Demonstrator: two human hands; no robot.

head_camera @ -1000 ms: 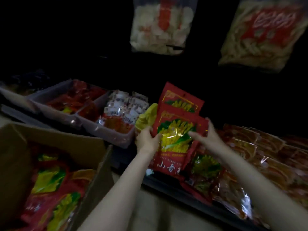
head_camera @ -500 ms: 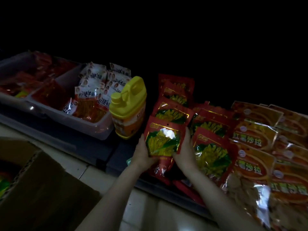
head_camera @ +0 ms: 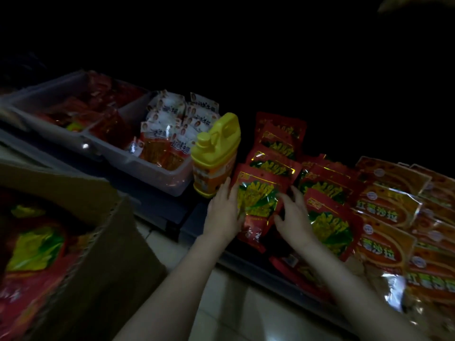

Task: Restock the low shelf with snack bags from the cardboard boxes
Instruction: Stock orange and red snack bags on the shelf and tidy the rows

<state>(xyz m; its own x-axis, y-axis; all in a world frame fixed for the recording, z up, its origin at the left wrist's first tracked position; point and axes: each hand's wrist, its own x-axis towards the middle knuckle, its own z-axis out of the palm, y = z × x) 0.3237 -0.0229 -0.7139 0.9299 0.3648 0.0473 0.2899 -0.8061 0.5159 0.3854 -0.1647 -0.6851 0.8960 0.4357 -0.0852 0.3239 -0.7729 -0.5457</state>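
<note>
Dim aisle, dark background above; a low dark shelf (head_camera: 172, 212) is running along floor level over pale tiles. On it a grey plastic bin (head_camera: 157, 166) is holding small white-and-orange packets, and a yellow plastic jug with a handle (head_camera: 216, 153) is standing just beside the bin.

A person is settling a glossy red snack bag with a yellow-green picture (head_camera: 258, 200) at the front of a leaning row of matching red bags (head_camera: 278, 146). The left hand (head_camera: 225, 215) is lying flat against the bag's left edge, fingers straight, not clenched. The right hand (head_camera: 294, 220) is sitting at the right edge with fingers loosely bent on the foil; no pinch is visible (the grip is looking released).

Change over the last second: the bag was being held upright in the air, gripped from both sides; it is now lying down in the row on the shelf. Judgement: this bag is placed, and only squaring up is remaining.

The open brown cardboard box (head_camera: 105, 242) at lower left is still showing more red bags, so restocking is probably continuing from there.
</note>
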